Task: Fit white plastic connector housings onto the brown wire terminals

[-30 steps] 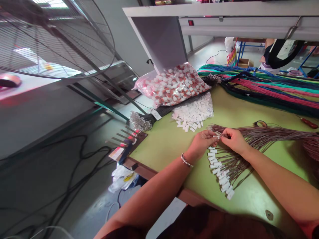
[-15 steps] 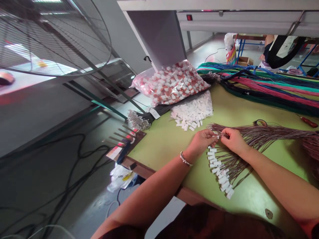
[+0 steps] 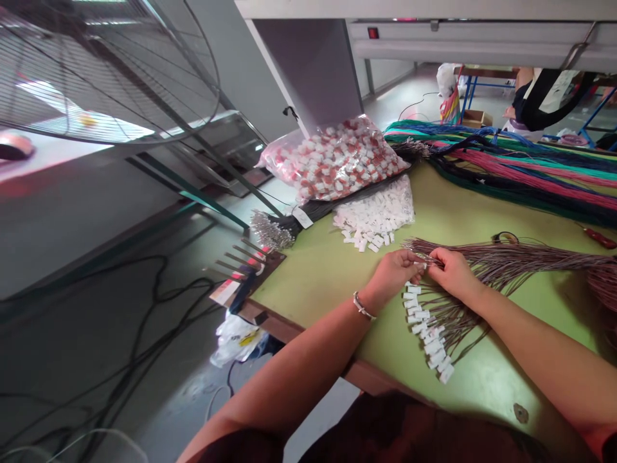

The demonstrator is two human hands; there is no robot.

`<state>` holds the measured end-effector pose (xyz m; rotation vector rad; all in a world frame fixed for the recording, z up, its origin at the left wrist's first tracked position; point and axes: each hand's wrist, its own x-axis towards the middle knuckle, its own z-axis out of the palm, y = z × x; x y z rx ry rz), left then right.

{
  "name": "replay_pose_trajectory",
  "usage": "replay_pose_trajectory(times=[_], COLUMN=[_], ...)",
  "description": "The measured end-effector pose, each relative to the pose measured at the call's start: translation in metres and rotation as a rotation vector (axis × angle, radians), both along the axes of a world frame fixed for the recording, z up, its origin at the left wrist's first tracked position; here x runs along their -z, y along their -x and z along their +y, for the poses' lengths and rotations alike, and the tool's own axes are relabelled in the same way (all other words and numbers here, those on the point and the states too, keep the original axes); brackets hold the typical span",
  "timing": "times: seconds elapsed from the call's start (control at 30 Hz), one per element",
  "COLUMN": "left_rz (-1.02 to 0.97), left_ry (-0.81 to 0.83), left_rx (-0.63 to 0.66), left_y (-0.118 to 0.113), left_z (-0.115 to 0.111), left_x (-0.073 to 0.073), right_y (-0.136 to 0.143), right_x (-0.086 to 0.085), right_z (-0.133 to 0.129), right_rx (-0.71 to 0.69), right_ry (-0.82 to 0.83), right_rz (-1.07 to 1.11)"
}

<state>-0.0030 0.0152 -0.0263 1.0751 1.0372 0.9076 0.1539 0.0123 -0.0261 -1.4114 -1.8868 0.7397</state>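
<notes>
Both hands: hardly any shift over the last second; they meet at the near side of the brown wires [image 3: 511, 257], so the work appears to be at the same connector.
Left hand [image 3: 388, 280]: thumb and fingers together, clamped on a small white connector [image 3: 423, 265].
Right hand [image 3: 454, 275]: fingertips closed on brown wires just beside the connector; how many cannot be told.
Connector: between the hands, above the tabletop [image 3: 308, 283], far from its left corner; whether a wire is seated in it is hidden.
Connector row [image 3: 429, 334]: white pieces on wire ends, slanting from below the left hand towards the near edge.
Brown wires: loose tips beyond the hands, the lengths running to the right edge of view.
White bag [image 3: 378, 209]: beyond the left hand, pieces at its mouth; the red-and-white bag [image 3: 337, 164] lies behind it.
Dark bundle [image 3: 321, 209]: silvery ends over the left edge, white tag [image 3: 303, 217] near them.
Far side: coloured wires [image 3: 525, 161]; nearer, a red-handled tool [image 3: 600, 238] and black ring [image 3: 506, 237].
Left corner: a rack of prongs [image 3: 245, 257].
Room: fan [image 3: 120, 83] at left, cables [image 3: 144, 321] on the floor, a person's arm [image 3: 523, 80] in the background.
</notes>
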Motion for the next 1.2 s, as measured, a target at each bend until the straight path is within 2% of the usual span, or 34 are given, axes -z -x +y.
replay_pose_trajectory(times=[0.13,0.4,0.67,1.03,1.2], left_rz=[-0.097,-0.082,-0.061,-0.032,-0.071], left_ry=[0.039,0.057,-0.002,0.010,0.028], left_rx=[-0.039,-0.046,-0.013,0.027,-0.008], left_y=[-0.0010,0.0022,0.0011,-0.0007,0.0029], left_z=[-0.0011,0.0018,0.0030,0.0003,0.0005], left_x=[-0.0020,-0.0019,0.0043,-0.0031,-0.0038], right_y=[0.0010,0.0006,0.0009,0.0010,0.0004], right_x=[-0.0010,-0.0037,-0.0011,-0.0021,-0.0036], right_z=[-0.0010,-0.0020,-0.0019,-0.0028,-0.0033], right_rx=[0.054,0.078,0.064,0.023,0.048], right_ry=[-0.043,-0.071,-0.011,-0.002,-0.042], right_rz=[0.068,0.076,0.078,0.024,0.036])
